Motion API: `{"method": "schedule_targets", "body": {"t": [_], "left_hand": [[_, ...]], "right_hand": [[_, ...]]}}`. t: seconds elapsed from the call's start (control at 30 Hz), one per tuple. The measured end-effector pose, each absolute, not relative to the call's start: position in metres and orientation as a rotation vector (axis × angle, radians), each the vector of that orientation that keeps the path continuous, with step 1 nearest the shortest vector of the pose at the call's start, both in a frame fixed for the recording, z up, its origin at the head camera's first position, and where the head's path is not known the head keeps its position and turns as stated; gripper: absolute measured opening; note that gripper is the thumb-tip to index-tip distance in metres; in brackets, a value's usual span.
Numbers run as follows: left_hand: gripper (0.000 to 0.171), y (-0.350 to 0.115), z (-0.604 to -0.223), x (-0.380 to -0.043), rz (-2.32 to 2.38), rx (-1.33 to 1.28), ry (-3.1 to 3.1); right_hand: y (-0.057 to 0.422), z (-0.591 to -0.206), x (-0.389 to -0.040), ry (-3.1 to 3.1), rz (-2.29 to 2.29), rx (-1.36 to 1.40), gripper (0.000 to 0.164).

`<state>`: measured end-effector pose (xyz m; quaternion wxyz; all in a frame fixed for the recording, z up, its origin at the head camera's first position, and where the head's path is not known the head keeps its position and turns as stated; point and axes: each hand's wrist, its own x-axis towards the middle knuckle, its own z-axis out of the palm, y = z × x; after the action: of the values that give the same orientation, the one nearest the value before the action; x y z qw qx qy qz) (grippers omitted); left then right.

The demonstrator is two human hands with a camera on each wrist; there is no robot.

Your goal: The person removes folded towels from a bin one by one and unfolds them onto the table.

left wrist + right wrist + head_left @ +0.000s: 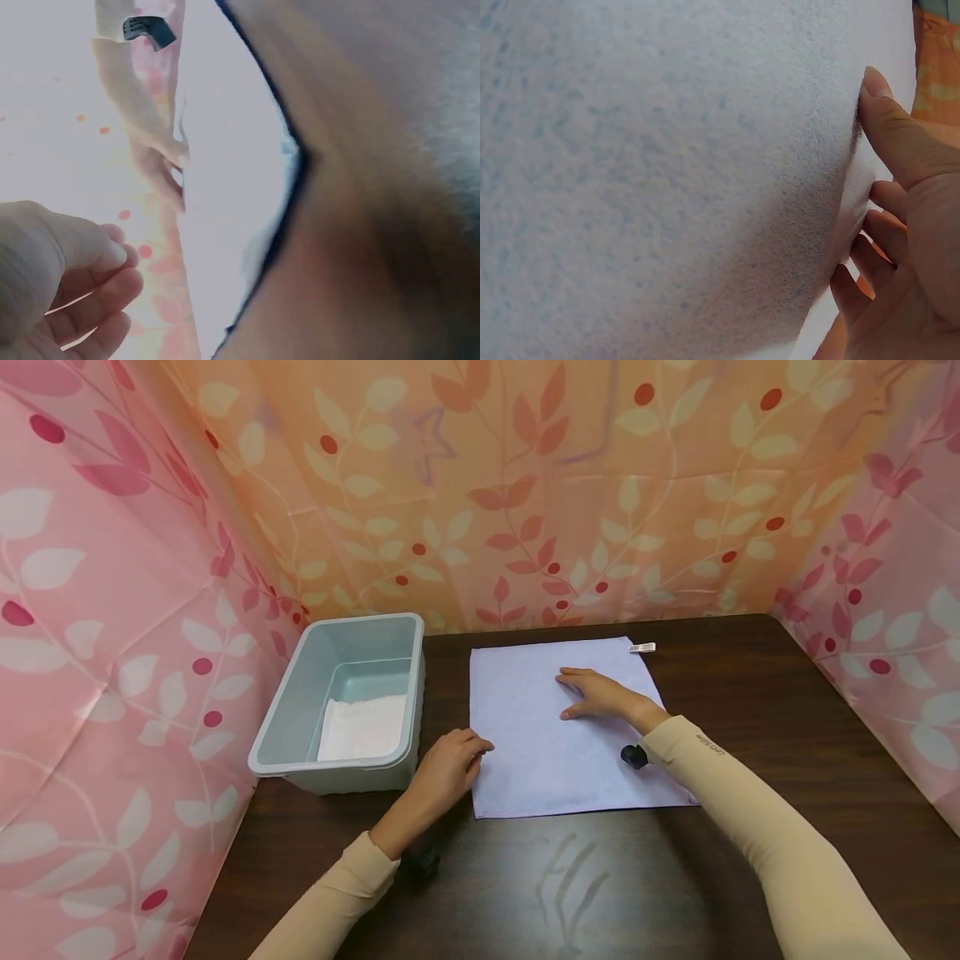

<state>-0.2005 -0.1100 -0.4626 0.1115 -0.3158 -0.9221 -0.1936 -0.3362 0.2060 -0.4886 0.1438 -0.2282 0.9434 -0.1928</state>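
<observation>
A pale lavender cloth (540, 735) lies spread flat on the table, with a small white tag (642, 647) at its far right corner. On its upper right part rests my right hand (600, 695), fingers and thumb apart; the right wrist view shows the fingertips (851, 292) against the fabric. My left hand (444, 768) hovers by the cloth's left edge, fingers loosely bent. In the left wrist view its thumb lies close to the fingers (112, 300), nothing visible between them, and the cloth (232, 165) sits apart from them.
Left of the cloth stands a light blue-grey plastic tub (418, 693) with a folded white cloth (363, 728) inside. The dark wooden table (780, 710) is bordered by floral curtains (525, 510) at the back and both sides. Smear marks (573, 885) show near the front.
</observation>
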Motion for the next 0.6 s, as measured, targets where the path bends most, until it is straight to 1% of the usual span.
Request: {"method": "schedule_targets", "body": {"t": [0.27,0.6], "left_hand": [[0.02,-0.111,-0.478,-0.192,-0.493,-1.041,-2.835],[0.034,-0.111,-0.49,-0.184,-0.43,-1.148,-2.918]], "right_hand": [[0.206,-0.487,-0.336,2.725,-0.556,-0.65,0.085],[0.206,-0.491,-0.336,2.717,-0.579,-0.647,0.085]]}}
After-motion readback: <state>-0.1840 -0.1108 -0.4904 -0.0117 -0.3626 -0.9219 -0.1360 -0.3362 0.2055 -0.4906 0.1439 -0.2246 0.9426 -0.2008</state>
